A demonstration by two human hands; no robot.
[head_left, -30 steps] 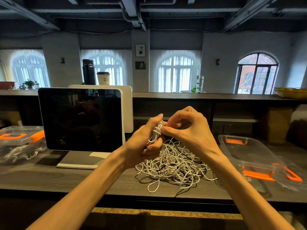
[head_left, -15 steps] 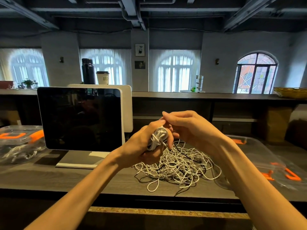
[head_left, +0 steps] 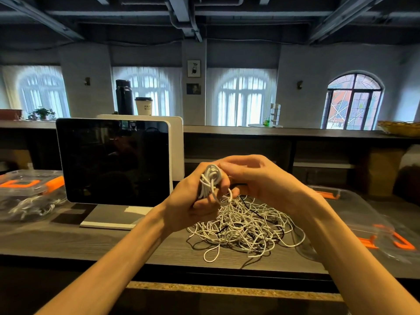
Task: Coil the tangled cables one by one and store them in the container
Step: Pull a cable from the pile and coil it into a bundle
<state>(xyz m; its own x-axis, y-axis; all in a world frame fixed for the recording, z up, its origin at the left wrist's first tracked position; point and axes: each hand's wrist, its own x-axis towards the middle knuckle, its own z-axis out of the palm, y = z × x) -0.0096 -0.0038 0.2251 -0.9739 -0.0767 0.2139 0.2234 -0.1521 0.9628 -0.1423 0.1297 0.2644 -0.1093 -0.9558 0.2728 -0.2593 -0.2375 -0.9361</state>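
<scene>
My left hand (head_left: 193, 201) grips a small coiled bundle of white cable (head_left: 210, 181) held upright above the table. My right hand (head_left: 256, 180) is curled against the top of that bundle and pinches the cable's loose end there. Below both hands a tangled pile of white and black cables (head_left: 245, 226) lies on the wooden table (head_left: 68, 239). A clear plastic container with orange clips (head_left: 354, 214) stands to the right, partly hidden by my right forearm. Another clear container (head_left: 29, 196) at the far left holds cables.
A dark screen on a white stand (head_left: 113, 162) stands on the table left of my hands. Behind it, on a raised counter (head_left: 284, 131), are a black flask (head_left: 123, 97) and a paper cup (head_left: 143, 106). A woven basket (head_left: 400, 128) sits far right.
My right hand has swung over the top of the bundle, winding the cable end around it. The bundle has tilted a little and looks tighter. My left hand keeps its grip.
</scene>
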